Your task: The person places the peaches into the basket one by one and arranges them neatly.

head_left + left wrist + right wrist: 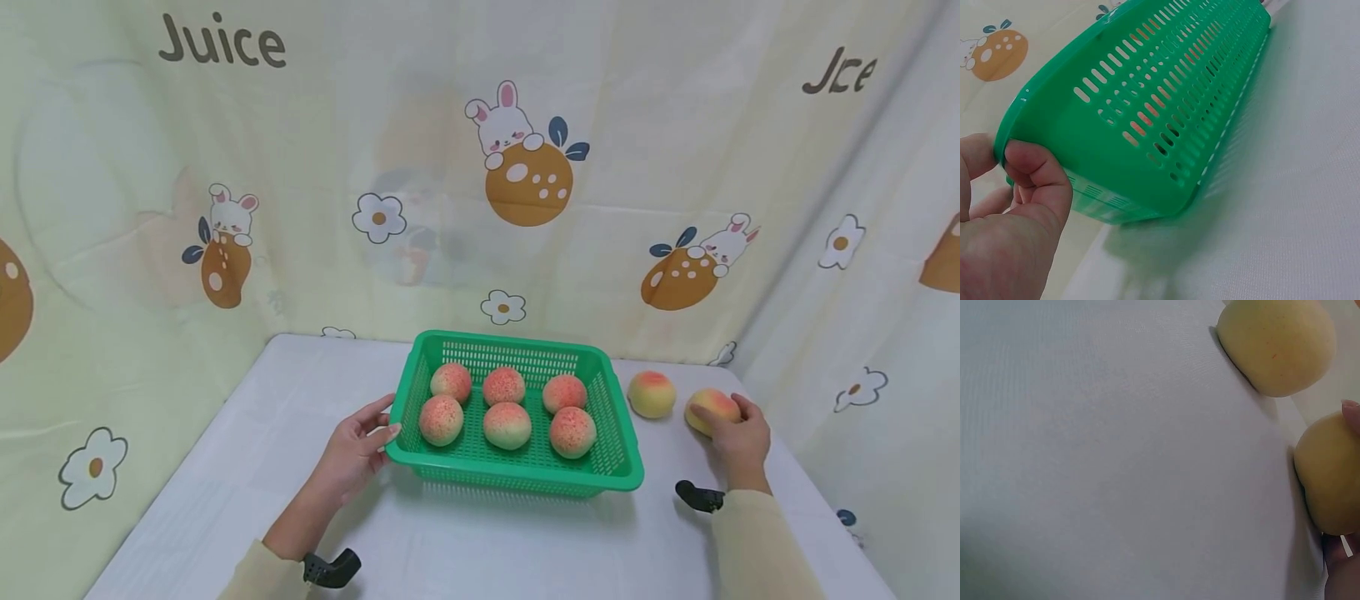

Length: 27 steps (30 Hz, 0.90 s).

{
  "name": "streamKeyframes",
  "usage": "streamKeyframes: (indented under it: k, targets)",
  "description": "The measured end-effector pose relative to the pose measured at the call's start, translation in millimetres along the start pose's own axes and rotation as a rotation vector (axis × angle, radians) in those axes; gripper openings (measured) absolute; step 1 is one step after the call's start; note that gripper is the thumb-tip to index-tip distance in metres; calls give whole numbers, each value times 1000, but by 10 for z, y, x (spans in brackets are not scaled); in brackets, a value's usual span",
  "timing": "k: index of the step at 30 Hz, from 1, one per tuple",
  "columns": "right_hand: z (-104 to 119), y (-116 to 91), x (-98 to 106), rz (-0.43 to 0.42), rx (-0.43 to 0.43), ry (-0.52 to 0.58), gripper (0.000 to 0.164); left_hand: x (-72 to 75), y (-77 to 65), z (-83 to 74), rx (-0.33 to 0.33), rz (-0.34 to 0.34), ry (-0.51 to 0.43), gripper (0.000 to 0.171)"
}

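My left hand (352,454) pinches the left rim of a green plastic basket (517,481), thumb on the near side of the rim. In the left wrist view, curled fingers (1041,178) hold the lip at the basket's end. Several pinkish-red peaches (507,426) lie inside in two rows. Over on the right, my right hand (744,442) grips a yellow peach with a red blush (714,407), thumb and fingers on opposite sides. That peach (1332,475) sits at the table surface in the right wrist view. A second yellow peach (652,395) lies between it and the basket.
The table (510,550) is covered in white cloth. Behind it hangs a cream curtain (315,150) printed with rabbits, fruit and flowers, and another curtain side (885,333) closes off the right. Black wrist straps (332,569) show at both sleeves.
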State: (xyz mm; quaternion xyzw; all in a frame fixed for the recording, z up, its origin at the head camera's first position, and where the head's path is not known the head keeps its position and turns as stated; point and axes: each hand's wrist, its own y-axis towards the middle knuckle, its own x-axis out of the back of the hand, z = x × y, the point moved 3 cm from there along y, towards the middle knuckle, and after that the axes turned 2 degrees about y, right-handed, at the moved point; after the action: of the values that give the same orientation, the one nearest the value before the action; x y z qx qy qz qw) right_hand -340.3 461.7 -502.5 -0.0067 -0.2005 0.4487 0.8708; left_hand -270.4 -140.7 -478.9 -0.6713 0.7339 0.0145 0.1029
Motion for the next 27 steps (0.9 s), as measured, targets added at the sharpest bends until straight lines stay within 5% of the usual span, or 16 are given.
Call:
streamKeyframes:
  k: [27]
  targets:
    - [178,-206,39,32,160,-49,97,-9,-38,-43,-1,15,0,59]
